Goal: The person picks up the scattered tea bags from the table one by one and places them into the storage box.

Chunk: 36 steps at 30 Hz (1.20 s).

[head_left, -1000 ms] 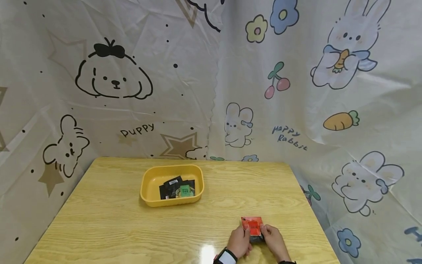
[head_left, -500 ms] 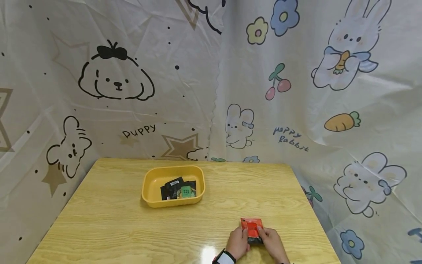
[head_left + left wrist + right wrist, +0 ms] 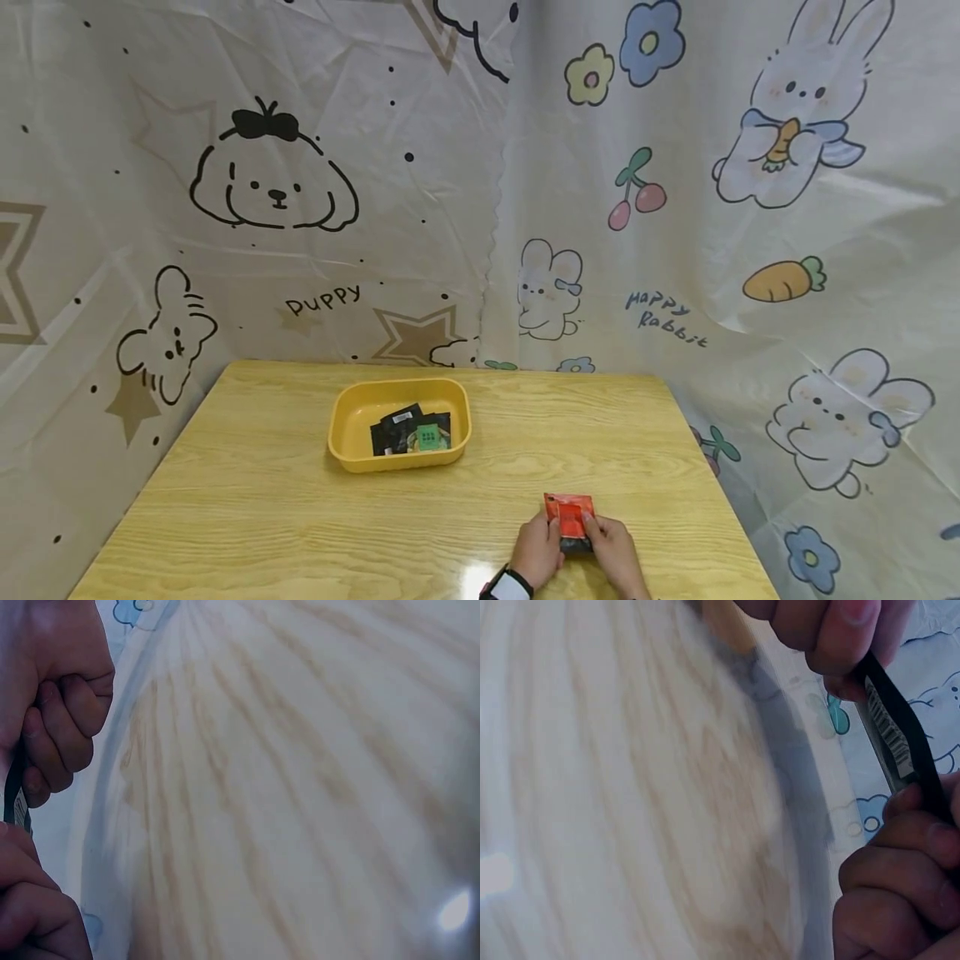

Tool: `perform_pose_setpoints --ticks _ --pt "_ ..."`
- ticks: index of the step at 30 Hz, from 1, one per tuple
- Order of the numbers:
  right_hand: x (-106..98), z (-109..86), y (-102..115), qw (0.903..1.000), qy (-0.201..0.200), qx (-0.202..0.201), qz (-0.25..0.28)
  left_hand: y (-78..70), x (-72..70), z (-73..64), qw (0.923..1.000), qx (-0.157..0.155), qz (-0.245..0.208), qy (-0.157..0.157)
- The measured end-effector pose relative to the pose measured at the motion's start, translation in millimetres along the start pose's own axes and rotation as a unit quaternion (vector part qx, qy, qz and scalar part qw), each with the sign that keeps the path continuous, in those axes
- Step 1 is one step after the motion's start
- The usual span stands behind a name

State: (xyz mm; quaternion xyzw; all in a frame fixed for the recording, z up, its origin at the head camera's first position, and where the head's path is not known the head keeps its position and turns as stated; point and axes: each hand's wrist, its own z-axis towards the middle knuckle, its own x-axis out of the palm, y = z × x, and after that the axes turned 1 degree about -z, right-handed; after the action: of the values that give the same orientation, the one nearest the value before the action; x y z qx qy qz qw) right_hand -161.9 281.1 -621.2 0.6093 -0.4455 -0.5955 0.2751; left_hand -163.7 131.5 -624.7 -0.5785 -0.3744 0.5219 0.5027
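A small flat packet (image 3: 572, 521), red above and black at its lower end, is held between both hands near the front of the table. My left hand (image 3: 534, 552) grips its left edge, thumb on the red face. On the opposite edge my right hand (image 3: 618, 552) pinches it, the thumb also lying on the front. Fingers of both hands curl behind the packet. In the right wrist view the packet (image 3: 895, 731) appears edge-on, with a barcode on its back. Only a dark sliver of it shows between the hands in the left wrist view.
A yellow plastic basket (image 3: 352, 462) stands at the back left of the wooden table (image 3: 300, 533). Inside lie several black packets (image 3: 397, 429) and one with a green label (image 3: 428, 437). A patterned cloth (image 3: 450, 208) hangs around the back and sides.
My right thumb has moved inward over the packet's red face. Both hands keep hold of the packet. The head view has turned slightly left, so the basket appears farther right.
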Motion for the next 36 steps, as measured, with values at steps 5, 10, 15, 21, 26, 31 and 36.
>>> perform_pose_setpoints --ticks 5,10,15,21,26,31,36 --pt "6.1 -1.0 6.0 0.9999 -0.011 -0.012 0.001 -0.2 -6.6 1.3 1.0000 0.003 0.002 -0.003" --pt "12.1 -0.4 8.4 0.9999 -0.007 -0.008 -0.008 0.7 -13.8 -0.9 0.9999 -0.001 0.004 -0.011" --pt "24.7 1.8 15.7 0.9999 -0.009 -0.012 0.001 2.1 -25.5 -1.4 0.9996 -0.004 0.008 -0.027" --pt "42.1 5.0 28.9 0.9999 -0.007 -0.015 0.002 2.2 -44.4 1.3 0.9986 -0.008 0.024 -0.046" --pt "57.6 4.0 39.5 0.9994 -0.006 -0.029 0.018 4.2 -62.6 2.0 0.9985 -0.019 0.031 -0.041" --pt "74.9 3.7 54.4 0.9986 -0.003 -0.038 0.037 4.6 -83.2 3.1 0.9976 -0.016 0.045 -0.049" --pt "89.6 6.7 68.4 0.9971 0.010 -0.047 0.058 0.7 -103.9 3.3 0.9969 -0.022 0.048 -0.059"
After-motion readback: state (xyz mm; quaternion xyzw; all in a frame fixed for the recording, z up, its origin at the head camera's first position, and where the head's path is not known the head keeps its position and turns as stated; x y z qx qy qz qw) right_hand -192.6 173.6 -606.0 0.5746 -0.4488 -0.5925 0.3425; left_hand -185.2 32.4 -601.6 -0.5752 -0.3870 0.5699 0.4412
